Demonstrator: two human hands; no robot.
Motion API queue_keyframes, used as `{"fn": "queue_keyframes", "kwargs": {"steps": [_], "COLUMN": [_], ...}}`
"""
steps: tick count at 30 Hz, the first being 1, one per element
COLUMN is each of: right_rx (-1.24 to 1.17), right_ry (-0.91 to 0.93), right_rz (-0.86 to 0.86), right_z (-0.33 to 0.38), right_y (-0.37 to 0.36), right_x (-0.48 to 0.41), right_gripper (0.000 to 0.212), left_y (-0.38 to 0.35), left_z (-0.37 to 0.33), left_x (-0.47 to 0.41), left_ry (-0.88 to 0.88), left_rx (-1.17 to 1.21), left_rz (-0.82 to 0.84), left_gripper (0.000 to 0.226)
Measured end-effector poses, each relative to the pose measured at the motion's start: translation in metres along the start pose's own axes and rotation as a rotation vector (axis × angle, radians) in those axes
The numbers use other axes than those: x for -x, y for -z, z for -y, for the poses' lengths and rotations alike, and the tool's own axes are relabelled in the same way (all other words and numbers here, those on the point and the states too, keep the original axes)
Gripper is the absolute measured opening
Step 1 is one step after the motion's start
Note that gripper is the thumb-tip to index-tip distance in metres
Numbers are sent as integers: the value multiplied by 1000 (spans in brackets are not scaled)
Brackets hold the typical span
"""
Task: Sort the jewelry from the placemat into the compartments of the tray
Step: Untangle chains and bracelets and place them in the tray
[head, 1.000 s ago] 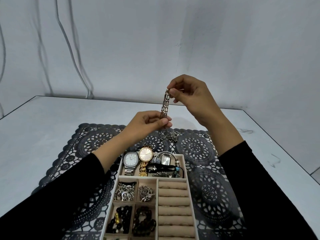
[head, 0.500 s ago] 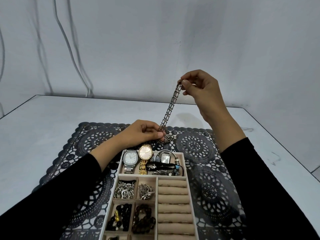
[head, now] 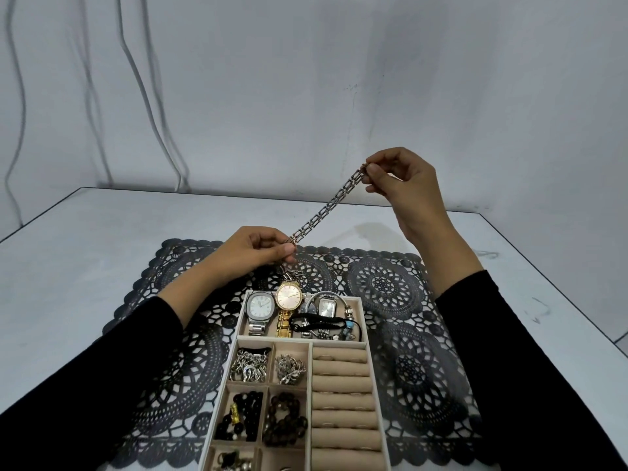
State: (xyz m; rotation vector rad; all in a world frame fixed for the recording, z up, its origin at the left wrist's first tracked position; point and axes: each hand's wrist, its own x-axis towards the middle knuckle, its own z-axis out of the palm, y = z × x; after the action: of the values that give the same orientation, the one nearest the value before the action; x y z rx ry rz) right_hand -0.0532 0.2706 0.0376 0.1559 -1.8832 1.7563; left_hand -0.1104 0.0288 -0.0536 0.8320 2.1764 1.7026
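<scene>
The left grip [head: 258, 249] is pinching the lower end of a flat link chain [head: 328, 207], and the right grip [head: 404, 185] is pinching its upper end. The chain is stretching taut and slanted in the air beyond the tray [head: 272, 339]. A small metal piece [head: 289, 275] is hanging below the left fingers, possibly part of the same chain. The tray is sitting on the black lace placemat [head: 384, 283] on the grey desk [head: 102, 253], and its far compartment is holding a silver watch [head: 260, 305] and a gold watch [head: 288, 297].
</scene>
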Motion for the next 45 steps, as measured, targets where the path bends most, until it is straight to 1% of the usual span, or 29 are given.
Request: {"fn": "queue_keyframes", "kwargs": {"steps": [2, 3, 6, 7, 13, 17, 20, 29, 33, 36, 37, 41, 45], "right_rx": [-17, -21, -21, -21, -15, -2, 5, -8, -7, -3, -2, -11, -5], "right_ry": [-9, -11, -13, -15, -31, -42, -51, -68, -66, -61, -59, -69, -79], "right_rz": [-11, -18, -42, -51, -82, -86, -88, -112, -121, -116, -115, -120, -114], "right_z": [-1, -2, -3, -3, -6, -9, -11, -12, -8, -5, -4, -1, -1], "right_y": [2, 3, 9, 12, 18, 19, 20, 20, 21, 21, 21, 22, 21], "right_x": [1, 2, 3, 3, 5, 9, 10, 17, 21, 24, 25, 29, 34], "right_gripper": [15, 14, 13, 14, 14, 15, 16, 16, 16, 15, 15, 14, 15], "left_y": [4, 6, 7, 8, 15, 19, 23, 24, 28, 30, 31, 34, 34], "left_z": [-1, -2, -4, -5, -6, -6, -4, -10, -10, -12, -12, -12, -15], "left_x": [3, 4, 7, 9, 18, 21, 22, 27, 31, 37, 39, 44, 50], "left_ry": [1, 1, -6, -6, 6, 34, 56, 95, 99, 101, 108, 163, 163], "left_rx": [-13, -17, -28, -37, -69, -99, -128, -228, -257, -243, -249, -227, -236], "left_rz": [2, 9, 16, 18, 10, -45, -42, -4, -7, -1, -1, -16, 0], "left_gripper": [34, 35, 15, 12, 18, 16, 21, 13, 20, 36, 38, 28, 15]}}
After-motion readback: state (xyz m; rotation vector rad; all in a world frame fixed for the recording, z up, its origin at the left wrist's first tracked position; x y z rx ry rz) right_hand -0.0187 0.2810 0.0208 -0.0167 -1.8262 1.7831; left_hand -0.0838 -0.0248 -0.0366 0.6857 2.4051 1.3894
